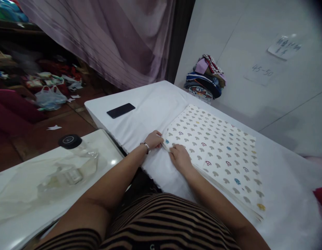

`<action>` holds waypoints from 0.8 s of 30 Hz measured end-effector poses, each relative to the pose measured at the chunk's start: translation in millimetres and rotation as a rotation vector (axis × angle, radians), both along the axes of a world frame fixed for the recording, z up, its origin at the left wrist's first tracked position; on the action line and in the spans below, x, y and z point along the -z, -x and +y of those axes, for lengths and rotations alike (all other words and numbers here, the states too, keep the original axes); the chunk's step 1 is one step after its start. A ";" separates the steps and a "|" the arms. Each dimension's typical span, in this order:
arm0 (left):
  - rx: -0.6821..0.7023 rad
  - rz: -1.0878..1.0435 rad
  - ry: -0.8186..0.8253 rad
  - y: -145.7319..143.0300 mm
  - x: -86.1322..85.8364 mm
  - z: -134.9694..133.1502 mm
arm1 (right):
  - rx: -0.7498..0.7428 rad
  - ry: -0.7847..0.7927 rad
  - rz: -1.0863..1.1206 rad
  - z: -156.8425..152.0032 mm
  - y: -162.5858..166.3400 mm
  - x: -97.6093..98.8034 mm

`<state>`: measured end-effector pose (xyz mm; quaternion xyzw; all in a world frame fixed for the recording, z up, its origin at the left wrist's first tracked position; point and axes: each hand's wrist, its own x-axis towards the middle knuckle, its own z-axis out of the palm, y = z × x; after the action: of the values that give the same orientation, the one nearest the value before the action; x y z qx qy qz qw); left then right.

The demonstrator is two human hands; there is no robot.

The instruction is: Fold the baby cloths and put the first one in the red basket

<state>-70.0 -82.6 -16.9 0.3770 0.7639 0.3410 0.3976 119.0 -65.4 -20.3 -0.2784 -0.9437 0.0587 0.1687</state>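
A stack of white fabric sheets printed with small mushrooms (pixel 215 152) lies flat on a white-covered table (pixel 150 100). My left hand (pixel 153 139), with a bracelet at the wrist, pinches the stack's near-left corner, fingers closed on the sheet edges. My right hand (pixel 179 157) rests just beside it on the stack's left edge, fingers curled down onto the sheets.
A black phone (pixel 120 110) lies on the table's far left. A pile of folded colourful cloths (pixel 205 80) leans against the white wall. A clear bottle with a black cap (pixel 70 163) lies on a side surface at left. Cluttered floor and a purple curtain stand behind.
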 end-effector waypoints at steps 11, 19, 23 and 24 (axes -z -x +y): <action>0.001 0.069 0.005 -1.4 -2.2 0.0 | -0.020 -0.064 -0.064 -7.3 -11.6 -0.1; -0.016 0.089 -0.013 -0.5 -2.6 1.0 | 0.076 -0.052 0.001 -17.4 -93.2 3.5; -0.009 0.083 -0.024 -2.2 -6.2 -0.9 | 0.149 -0.075 0.021 -27.8 -149.2 1.5; -0.010 0.080 -0.028 -2.5 -6.7 -1.1 | 0.168 -0.085 0.026 -31.0 -162.8 0.5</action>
<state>-67.5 -83.7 -10.3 0.3922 0.7762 0.3384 0.3594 281.8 -96.5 -20.7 -0.3486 -0.9163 0.0079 0.1968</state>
